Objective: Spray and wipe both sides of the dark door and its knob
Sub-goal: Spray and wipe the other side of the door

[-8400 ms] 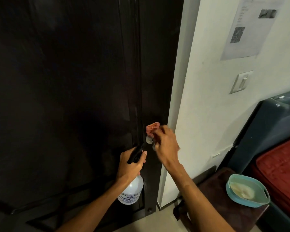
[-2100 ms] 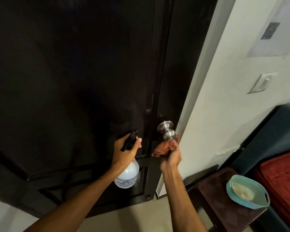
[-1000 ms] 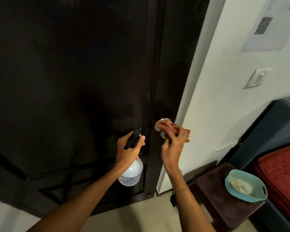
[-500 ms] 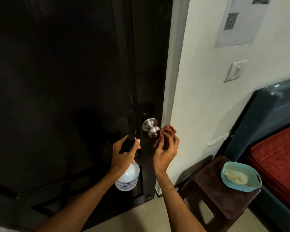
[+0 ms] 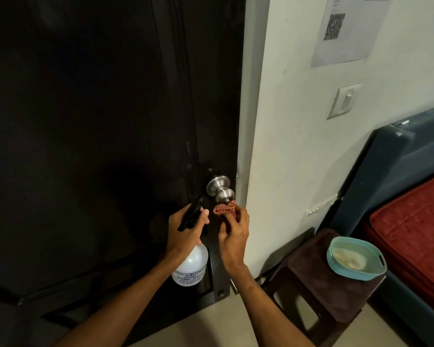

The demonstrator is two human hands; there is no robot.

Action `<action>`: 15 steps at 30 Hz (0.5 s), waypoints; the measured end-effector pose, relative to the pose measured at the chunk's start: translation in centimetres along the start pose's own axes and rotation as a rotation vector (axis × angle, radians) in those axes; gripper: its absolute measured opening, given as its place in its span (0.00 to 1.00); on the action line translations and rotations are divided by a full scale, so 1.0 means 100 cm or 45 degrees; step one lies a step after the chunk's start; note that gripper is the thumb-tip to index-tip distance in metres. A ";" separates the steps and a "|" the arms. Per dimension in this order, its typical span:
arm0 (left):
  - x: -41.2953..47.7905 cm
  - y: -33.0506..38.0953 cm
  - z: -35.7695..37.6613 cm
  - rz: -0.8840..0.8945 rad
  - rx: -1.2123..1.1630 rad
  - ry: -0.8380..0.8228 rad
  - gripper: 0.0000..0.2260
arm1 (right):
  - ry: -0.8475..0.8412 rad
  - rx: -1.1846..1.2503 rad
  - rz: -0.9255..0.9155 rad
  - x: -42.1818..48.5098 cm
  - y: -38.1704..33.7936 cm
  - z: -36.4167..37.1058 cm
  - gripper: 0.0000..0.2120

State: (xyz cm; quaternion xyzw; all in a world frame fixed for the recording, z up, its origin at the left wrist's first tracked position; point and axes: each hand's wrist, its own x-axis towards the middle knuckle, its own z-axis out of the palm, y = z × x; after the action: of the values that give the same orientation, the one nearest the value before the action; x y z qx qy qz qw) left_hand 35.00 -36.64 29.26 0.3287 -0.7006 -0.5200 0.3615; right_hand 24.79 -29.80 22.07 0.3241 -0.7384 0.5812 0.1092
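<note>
Down from the knob's [image 5: 222,191] right side, the cloth [image 5: 224,210] now sits just under it, pinched in the right hand [image 5: 233,231]. The left hand [image 5: 188,221] grips the bottle [image 5: 192,264] against the door [image 5: 85,121]. The knob's underside is probably getting its wipe.

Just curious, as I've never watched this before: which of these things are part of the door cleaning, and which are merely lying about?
In use: dark door, knob, spray bottle in the left hand, reddish cloth in the right hand just below the knob.
Lying about: stool, teal basin on it, wall switch, paper notice, red mat.
</note>
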 end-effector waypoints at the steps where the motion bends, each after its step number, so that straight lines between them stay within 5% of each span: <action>1: 0.000 -0.001 0.000 -0.004 -0.006 -0.006 0.06 | -0.011 -0.012 0.005 -0.002 0.000 -0.001 0.24; 6: 0.002 0.003 0.002 0.009 0.012 -0.004 0.05 | -0.014 -0.061 -0.187 0.012 -0.006 -0.001 0.20; 10: 0.002 0.004 -0.005 -0.009 -0.004 0.035 0.05 | 0.018 -0.018 -0.086 0.021 -0.014 0.001 0.21; 15: 0.002 0.006 -0.009 0.007 -0.013 0.054 0.05 | -0.139 -0.434 -0.441 0.046 -0.033 -0.006 0.20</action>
State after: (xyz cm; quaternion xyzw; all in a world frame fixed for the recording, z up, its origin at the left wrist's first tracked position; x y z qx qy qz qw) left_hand 35.56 -37.09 30.06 0.3359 -0.6911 -0.5154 0.3793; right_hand 23.13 -31.31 27.37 0.4535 -0.7640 0.4026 0.2202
